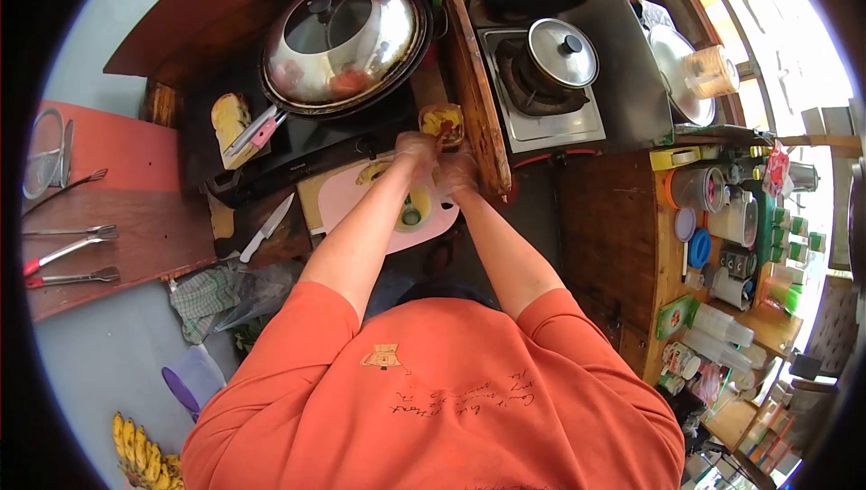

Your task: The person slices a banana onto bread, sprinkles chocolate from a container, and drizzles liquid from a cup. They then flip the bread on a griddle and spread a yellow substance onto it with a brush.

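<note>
My left hand [416,151] and my right hand [456,171] are close together at the back edge of a pink cutting board [338,212]. A thin clear covering, like a plastic glove, seems to be on both. Their fingers look curled in, but what they hold is too small to make out. Just beyond the fingertips is a small open container [440,120] of yellow-brown food. Between my forearms, a yellow bowl [421,198] with a green item in it sits on the board. A yellowish piece of food [372,171] lies near the board's left back edge.
A large lidded pan [347,43] stands behind, with tongs [255,132] and bread [230,120] beside it. A knife [268,228] lies left of the board. A wooden partition [478,84] rises at right, before a stove with a lidded pot [561,52].
</note>
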A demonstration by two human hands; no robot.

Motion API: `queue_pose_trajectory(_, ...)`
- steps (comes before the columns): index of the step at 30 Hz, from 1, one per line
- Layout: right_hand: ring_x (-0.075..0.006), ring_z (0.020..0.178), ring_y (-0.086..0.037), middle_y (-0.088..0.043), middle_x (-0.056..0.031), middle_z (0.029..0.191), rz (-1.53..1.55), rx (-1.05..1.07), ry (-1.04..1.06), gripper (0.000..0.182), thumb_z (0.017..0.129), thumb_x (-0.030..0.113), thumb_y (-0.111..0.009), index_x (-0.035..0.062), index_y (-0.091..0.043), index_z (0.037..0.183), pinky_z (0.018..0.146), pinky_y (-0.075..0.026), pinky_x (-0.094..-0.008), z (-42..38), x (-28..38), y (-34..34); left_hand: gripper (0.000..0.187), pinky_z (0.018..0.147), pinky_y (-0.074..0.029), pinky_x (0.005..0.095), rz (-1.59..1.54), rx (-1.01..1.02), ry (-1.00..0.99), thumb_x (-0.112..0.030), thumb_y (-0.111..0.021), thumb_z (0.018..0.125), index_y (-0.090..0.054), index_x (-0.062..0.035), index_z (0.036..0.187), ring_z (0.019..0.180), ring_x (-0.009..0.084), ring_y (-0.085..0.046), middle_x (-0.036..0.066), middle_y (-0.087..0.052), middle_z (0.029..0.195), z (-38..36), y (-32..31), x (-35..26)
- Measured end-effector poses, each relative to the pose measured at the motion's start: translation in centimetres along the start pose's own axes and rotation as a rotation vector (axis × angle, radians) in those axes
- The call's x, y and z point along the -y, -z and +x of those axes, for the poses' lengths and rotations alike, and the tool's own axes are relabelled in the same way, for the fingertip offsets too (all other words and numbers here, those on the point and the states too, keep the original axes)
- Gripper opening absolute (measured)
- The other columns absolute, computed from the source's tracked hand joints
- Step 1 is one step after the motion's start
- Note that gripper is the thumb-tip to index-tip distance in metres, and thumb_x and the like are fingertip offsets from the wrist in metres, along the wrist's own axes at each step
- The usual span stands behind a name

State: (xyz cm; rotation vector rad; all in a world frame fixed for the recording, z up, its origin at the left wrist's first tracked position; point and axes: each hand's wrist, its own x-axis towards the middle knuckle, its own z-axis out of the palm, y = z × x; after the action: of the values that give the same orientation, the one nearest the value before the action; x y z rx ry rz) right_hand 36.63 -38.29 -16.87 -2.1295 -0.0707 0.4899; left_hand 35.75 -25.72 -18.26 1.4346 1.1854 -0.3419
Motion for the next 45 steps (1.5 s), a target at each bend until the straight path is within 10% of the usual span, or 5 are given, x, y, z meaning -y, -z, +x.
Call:
queue_pose_trajectory(5,-0.0313,0.113,-0.066,-0.069,-0.0170,0.119,0.180,0.047,0.045,0.062,0.077,0.035,-0.077,0.0093,-0.059,0.130,0.094,-0.050,-0.0389,0.8,-0.4,0.1,0.011,0.064,-0.051,0.0344,0.589,-0.359,-0.858,-0.005,-0.065,0.083,-0.075,0.0004,0.084,0.070,0.0180,-0.067,0.012,-0.070,0.077,-3.9,1.1,0.2)
queue_pose_trajectory(21,-0.0348,0.124,-0.059,-0.060,-0.0226,0.134,-0.933,0.242,0.838,0.062,0.078,0.024,-0.072,-0.0031,-0.056,0.132,0.103,-0.046,-0.0386,-2.7,-2.9,3.6,0.034,0.062,-0.047,0.0262,-0.118,0.315,-0.489,-0.018,-0.065,0.096,-0.064,0.0005,0.124,0.068,0.0101,-0.056,0.001,-0.062,0.081,-21.5,25.0,14.4)
queue_pose_trajectory(23,-0.0266,0.102,-0.067,-0.066,-0.0185,0.121,0.239,0.202,0.164,0.042,0.086,0.019,-0.072,-0.0015,-0.061,0.120,0.083,-0.054,-0.0318,-1.7,-7.5,1.5,0.033,0.061,-0.047,0.0258,-0.472,0.245,-0.399,-0.017,-0.066,0.095,-0.063,-0.0015,0.124,0.068,0.0090,-0.056,0.000,-0.061,0.082,-24.8,29.1,19.6)
queue_pose_trajectory(32,-0.0136,0.087,-0.062,-0.066,-0.0132,0.112,0.242,0.139,0.022,0.064,0.085,0.013,-0.072,-0.0118,-0.049,0.139,0.079,-0.052,-0.0259,-13.0,3.1,6.6,0.027,0.069,-0.053,0.0394,0.583,-1.080,-0.932,-0.001,-0.059,0.088,-0.073,-0.0098,0.109,0.079,0.0248,-0.067,0.008,-0.069,0.086,-18.8,45.4,16.3)
queue_pose_trajectory(45,-0.0093,0.073,-0.059,-0.069,-0.0073,0.096,0.100,0.113,-0.237,0.045,0.083,0.015,-0.075,-0.0038,-0.064,0.122,0.065,-0.050,-0.0246,-22.2,0.8,3.3,0.038,0.081,-0.055,0.0429,0.572,-0.997,-1.010,0.001,-0.052,0.083,-0.074,-0.0139,0.109,0.091,0.0317,-0.067,0.009,-0.071,0.093,-14.4,48.5,13.0)
